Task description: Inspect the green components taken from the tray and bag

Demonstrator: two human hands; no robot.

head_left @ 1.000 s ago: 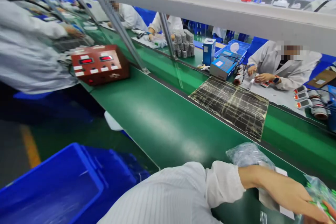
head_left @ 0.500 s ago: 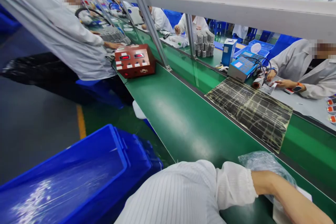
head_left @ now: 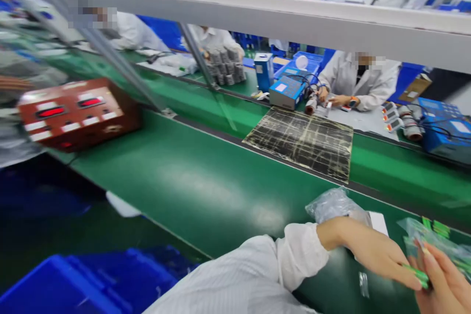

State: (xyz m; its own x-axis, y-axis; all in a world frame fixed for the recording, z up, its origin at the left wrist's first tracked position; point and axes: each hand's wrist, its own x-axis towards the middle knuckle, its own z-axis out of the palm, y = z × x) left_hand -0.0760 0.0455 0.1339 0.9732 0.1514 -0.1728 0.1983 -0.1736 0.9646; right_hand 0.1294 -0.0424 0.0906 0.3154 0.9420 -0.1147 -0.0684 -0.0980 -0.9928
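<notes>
At the lower right, my left hand (head_left: 379, 252) reaches across with its fingers closed on a small green part (head_left: 419, 275). My right hand (head_left: 443, 282) meets it there, fingers curled and pinched against the same part. What kind of part it is stays unclear, since the fingers cover much of it. Just behind the hands lies a clear plastic bag (head_left: 412, 228) with several green pieces (head_left: 440, 228) at it. A second crumpled clear bag (head_left: 333, 206) and a white flat piece (head_left: 379, 223) lie beyond my left wrist. Nearer me is a small clear packet (head_left: 363, 284).
The green bench (head_left: 176, 176) runs off to the left, where a red-brown box with red displays (head_left: 73, 113) stands. A dark scratched mat (head_left: 303, 140) lies on the far side. Blue bins (head_left: 62, 284) stand below the edge. A co-worker (head_left: 362, 81) sits opposite by a blue device (head_left: 289, 91).
My view has swung to the right, bringing both hands and the green pieces into the picture. Before, my left hand was out of frame beyond the forearm.
</notes>
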